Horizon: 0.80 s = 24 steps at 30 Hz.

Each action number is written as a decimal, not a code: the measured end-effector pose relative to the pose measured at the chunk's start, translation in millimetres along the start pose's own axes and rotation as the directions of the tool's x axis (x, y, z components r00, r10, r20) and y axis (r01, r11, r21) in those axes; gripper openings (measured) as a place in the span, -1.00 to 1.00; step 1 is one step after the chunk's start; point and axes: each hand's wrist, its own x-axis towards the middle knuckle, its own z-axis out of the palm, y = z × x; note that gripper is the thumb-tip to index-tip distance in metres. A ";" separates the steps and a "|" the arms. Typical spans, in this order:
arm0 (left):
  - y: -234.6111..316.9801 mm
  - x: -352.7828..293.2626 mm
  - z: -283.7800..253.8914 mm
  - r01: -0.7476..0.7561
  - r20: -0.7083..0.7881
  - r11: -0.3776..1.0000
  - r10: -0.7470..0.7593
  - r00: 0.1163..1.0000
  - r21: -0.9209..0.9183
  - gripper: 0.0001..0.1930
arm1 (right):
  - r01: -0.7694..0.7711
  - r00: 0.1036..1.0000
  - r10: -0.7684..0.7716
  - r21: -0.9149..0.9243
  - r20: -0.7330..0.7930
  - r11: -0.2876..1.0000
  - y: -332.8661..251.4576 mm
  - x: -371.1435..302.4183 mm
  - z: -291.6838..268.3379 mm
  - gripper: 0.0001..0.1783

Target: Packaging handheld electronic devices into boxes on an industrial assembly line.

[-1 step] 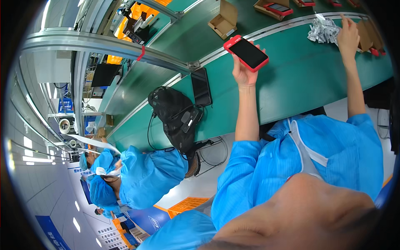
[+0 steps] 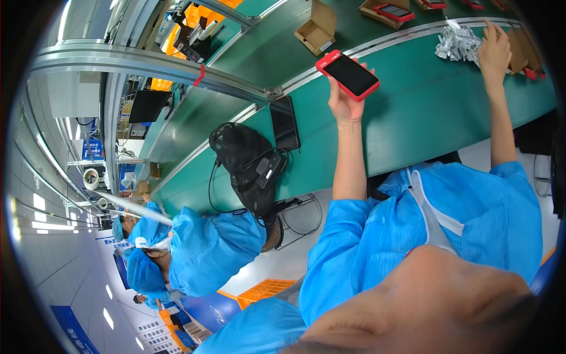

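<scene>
A red handheld device with a black screen [image 2: 352,75] rests in my left hand [image 2: 345,105], held above the green work surface, its screen facing up. On the right, my right hand [image 2: 495,52] reaches to the far side with fingers stretched out and apart. Just left of those fingers lies a heap of small silvery-white packets [image 2: 457,41]. Brown cardboard boxes [image 2: 517,52] stand close by on its other side, with red pieces showing at their lower edge. I see nothing held in my right hand.
An open cardboard box [image 2: 316,28] and another box with a red device [image 2: 394,12] sit on the dark green belt beyond the metal rail. A black tablet [image 2: 285,123] and a black mesh bag [image 2: 242,154] with cables lie left. A co-worker in blue [image 2: 215,248] sits beyond.
My right hand has shifted very slightly to the right beside the packets. The white strip near the co-worker at left has straightened. My left hand and the red device stay almost still.
</scene>
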 end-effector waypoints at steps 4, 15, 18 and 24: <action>-2.5 2.7 2.8 -0.002 -0.078 1.000 0.004 0.997 0.020 -0.45 | -0.288 0.951 0.196 0.451 0.239 0.845 -39.3 -10.0 7.3 -0.73; 3.3 20.2 -32.0 0.087 -0.079 0.964 -0.069 0.994 0.252 -0.54 | -0.727 0.098 -0.353 -0.175 0.930 -0.663 -156.4 -58.1 78.7 -0.65; 13.3 38.4 -51.4 0.038 -0.190 0.984 -0.004 0.982 0.174 -0.46 | -0.788 0.203 -0.325 -0.042 0.924 -0.615 -167.1 -36.4 113.9 -0.71; -11.0 32.0 -47.5 -0.051 -0.386 0.883 0.255 0.887 0.466 -0.50 | -0.851 0.231 -0.132 0.134 0.964 -0.507 -158.3 -15.4 219.8 -0.63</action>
